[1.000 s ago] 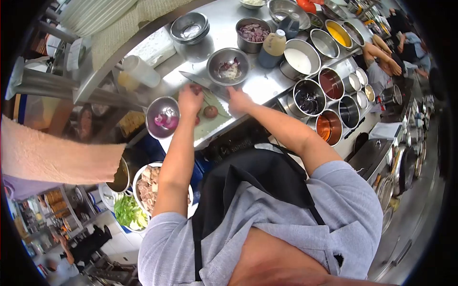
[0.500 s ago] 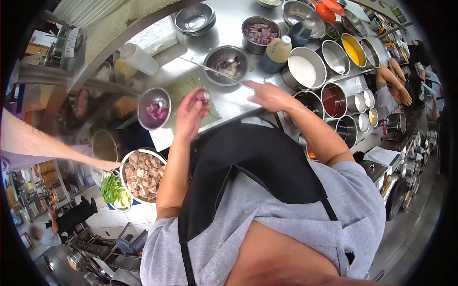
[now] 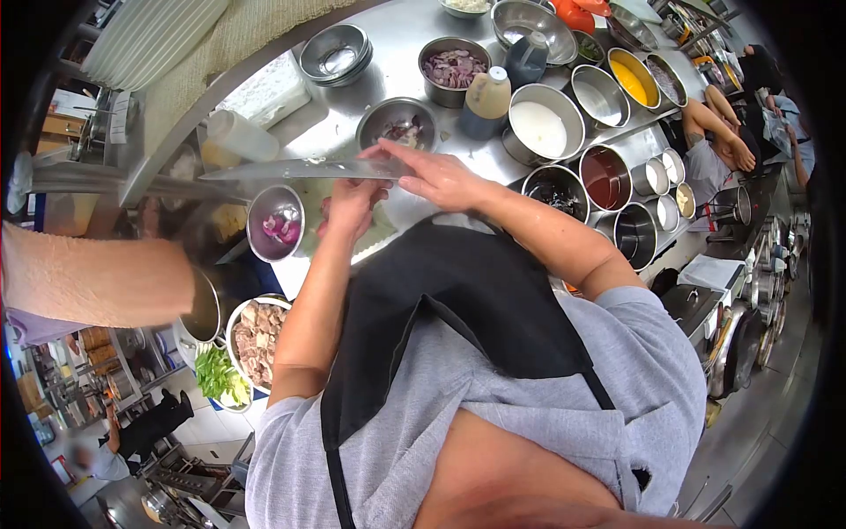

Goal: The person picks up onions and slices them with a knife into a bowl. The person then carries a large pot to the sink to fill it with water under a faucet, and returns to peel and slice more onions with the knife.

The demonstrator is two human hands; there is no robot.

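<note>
My right hand (image 3: 445, 179) grips the handle end of a large knife (image 3: 273, 169), whose wide blade points left across the counter. Just under the blade, my left hand (image 3: 352, 210) is closed over the cutting board (image 3: 377, 236), with a reddish bit of red onion (image 3: 324, 212) showing at its side; the knife hides part of the fingers. To the left stands a steel bowl (image 3: 254, 231) with purple onion pieces (image 3: 282, 229). Behind my hands, another steel bowl (image 3: 374, 119) contains onion trimmings (image 3: 404, 132).
Pots of sauces, a white liquid pot (image 3: 542, 123) and a squeeze bottle (image 3: 486, 106) line the right. Nested bowls (image 3: 335, 55) stand at the back. Another person's forearm (image 3: 97, 278) reaches in from the left, above a bowl of cubed meat (image 3: 258, 342).
The knife has swung left and now lies flatter over my left hand. Both hands have come together, and the onion is largely hidden. The other person's forearm looks larger and more raised.
</note>
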